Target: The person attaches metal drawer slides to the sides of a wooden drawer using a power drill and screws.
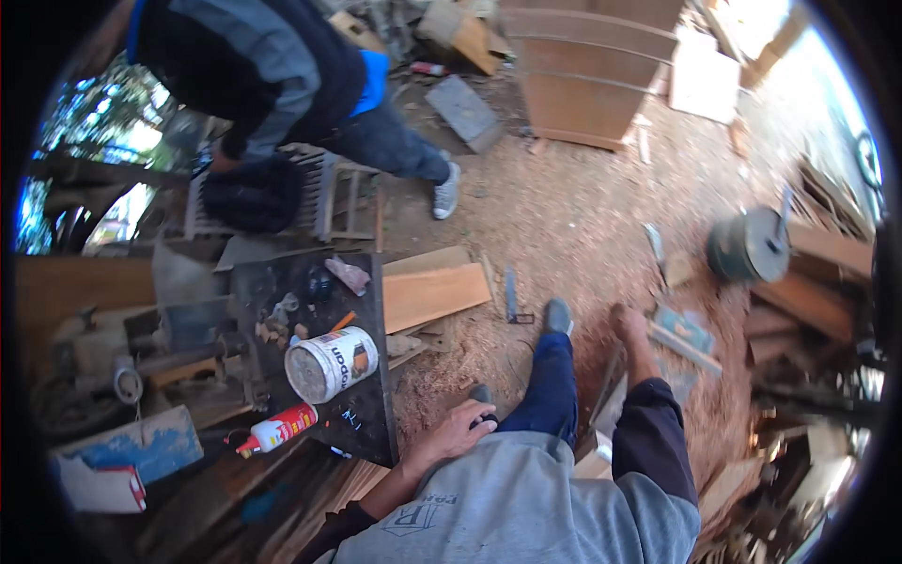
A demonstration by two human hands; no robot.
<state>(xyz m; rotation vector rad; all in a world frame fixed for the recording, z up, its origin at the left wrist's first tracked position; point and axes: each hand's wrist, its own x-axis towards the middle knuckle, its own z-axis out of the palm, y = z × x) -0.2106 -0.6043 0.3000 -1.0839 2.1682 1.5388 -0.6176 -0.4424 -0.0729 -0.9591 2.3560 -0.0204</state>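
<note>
My left hand (455, 430) rests at my lap, its fingers curled round a small black object (484, 420) too small to name. My right hand (628, 321) reaches forward beside my right knee with its fingers closed; what they may hold is hidden. Close to that wrist, a pale wooden strip (686, 349) lies slantwise against a worn blue-green block (685, 329). On the dark table (366, 428) to my left, a white paint tub (331, 365) lies tilted near a red-and-white glue bottle (282, 429).
Another person (282, 75) leans over a dark bundle (252, 193) on a slatted chair (315, 193). Boards (437, 293) lie beyond the table, near a hand saw (510, 296). A metal drum (749, 246) and scrap wood stand right. A wooden cabinet (587, 85) rises from the shaving-strewn floor (583, 207).
</note>
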